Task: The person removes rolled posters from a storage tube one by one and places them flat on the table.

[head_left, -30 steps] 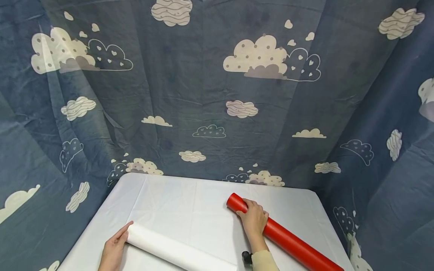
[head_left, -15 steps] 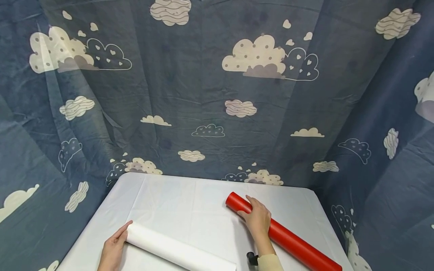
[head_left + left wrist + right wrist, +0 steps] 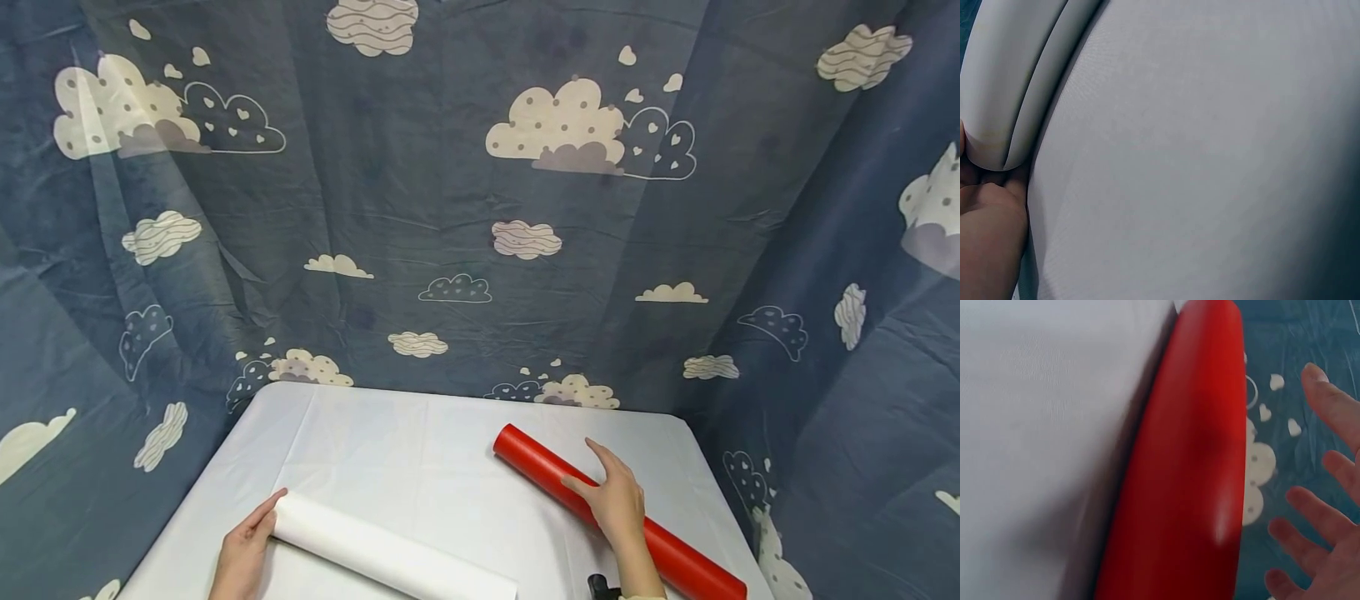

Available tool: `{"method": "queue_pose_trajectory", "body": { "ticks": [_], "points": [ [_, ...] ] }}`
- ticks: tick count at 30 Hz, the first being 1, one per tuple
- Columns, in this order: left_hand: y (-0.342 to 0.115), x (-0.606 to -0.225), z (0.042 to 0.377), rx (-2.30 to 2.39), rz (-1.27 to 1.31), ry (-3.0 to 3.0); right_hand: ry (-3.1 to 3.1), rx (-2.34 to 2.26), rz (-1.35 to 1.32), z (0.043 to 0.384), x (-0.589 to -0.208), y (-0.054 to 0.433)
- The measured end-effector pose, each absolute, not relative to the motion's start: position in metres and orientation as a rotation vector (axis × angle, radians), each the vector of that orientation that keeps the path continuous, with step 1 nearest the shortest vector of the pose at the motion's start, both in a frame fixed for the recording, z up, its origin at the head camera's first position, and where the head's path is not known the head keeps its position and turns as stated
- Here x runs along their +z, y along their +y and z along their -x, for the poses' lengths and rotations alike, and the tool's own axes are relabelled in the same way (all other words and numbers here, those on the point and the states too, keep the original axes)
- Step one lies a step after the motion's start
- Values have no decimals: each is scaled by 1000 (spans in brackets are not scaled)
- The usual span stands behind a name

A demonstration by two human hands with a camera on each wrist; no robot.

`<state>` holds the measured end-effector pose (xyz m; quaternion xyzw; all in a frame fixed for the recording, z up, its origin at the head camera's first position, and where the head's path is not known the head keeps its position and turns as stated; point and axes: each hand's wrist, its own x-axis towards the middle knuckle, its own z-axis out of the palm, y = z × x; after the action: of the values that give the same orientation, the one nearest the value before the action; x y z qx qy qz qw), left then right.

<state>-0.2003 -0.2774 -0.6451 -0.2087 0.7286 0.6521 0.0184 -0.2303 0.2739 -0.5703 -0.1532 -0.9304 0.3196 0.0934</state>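
In the head view a rolled-up white sheet (image 3: 390, 546) lies slantwise at the front left of the table. My left hand (image 3: 243, 550) holds its left end, thumb and fingers around the edge. Its loose lengthwise edge shows in the left wrist view, with the fingers (image 3: 997, 194) tucked at the roll's end. A glossy red roll (image 3: 536, 462) lies slantwise on the right. Over its middle, my right hand (image 3: 618, 504) spreads its thumb and fingers apart. The right wrist view shows those spread fingers (image 3: 1316, 512) off to one side of the red roll, gripping nothing.
Both rolls lie on a white-covered table (image 3: 360, 442) with rounded far corners. Dark blue cloth (image 3: 450, 192) printed with clouds hangs behind it and along both sides. A small black object (image 3: 600, 587) sits by the right wrist.
My right hand has let go of the red roll near its far end and moved right and toward me along it, fingers spreading. The left hand and white roll stay about the same.
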Motion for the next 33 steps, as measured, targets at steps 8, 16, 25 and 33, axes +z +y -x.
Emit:
{"method": "queue_pose_trajectory", "body": {
  "ticks": [8, 16, 25, 33],
  "points": [
    [-277, -645, 201, 2028, 653, 2266, -2768, 1025, 541, 215, -561, 293],
    [-278, -644, 199, 2013, 635, 2297, -2773, 994, 579, 194, -558, 321],
    [-279, -645, 199, 1985, 632, 2320, -2822, 884, 745, 161, -568, 370],
    [-279, -644, 201, 1987, 652, 2291, -2944, 895, 786, 140, -579, 405]
  ]
}}
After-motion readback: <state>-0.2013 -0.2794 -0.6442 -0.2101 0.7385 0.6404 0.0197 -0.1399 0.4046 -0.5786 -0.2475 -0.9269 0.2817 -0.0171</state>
